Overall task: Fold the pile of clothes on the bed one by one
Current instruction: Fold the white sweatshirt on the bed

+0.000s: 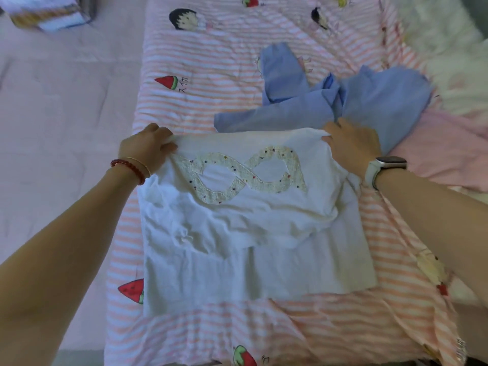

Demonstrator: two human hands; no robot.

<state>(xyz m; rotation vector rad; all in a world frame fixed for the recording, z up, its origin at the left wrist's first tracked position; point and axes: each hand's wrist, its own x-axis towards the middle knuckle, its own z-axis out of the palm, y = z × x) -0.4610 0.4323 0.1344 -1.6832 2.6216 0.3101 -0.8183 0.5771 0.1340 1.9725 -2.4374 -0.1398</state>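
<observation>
**A:** any writing or brands readable?

**B:** not rly. The striped quilt (211, 101) has cartoon prints w/ a few handwritten-style characters next to the watermelon slice (167, 81) in the upper-left-centre, too small to read for sure. The white top (237, 228) just has a beaded infinity-loop patch (239, 175), no text on it. There's a box (45, 14) in the top left corner but it's blurred, can't read anything.

**A:** ok what abt the hands

**B:** left hand (146, 145) is at the top's upper left corner, fingers curled in, pinching the fabric edge. Red bead bracelet (129, 170) on that wrist. Right hand (352, 146) is at the upper right corner, fingers bent down over the edge and gripping it, thumb tucked under the cloth afaict. Smartwatch (383, 167) on that wrist, white band.

**A:** and where's the top sitting?

**B:** middle of the frame, lying on the quilt, upper part doubled over the lower part so the patch faces up. Bit wrinkly.

**A:** other stuff around?

**B:** blue shirt (343, 101) crumpled just above the top, touching its far edge & the right hand's knuckles. Pink garment (449, 154) at the right, partly under the blue one. Something white & fluffy (435, 35) in the upper right corner. Pale pink sheet (52, 114) along the left side.
</observation>
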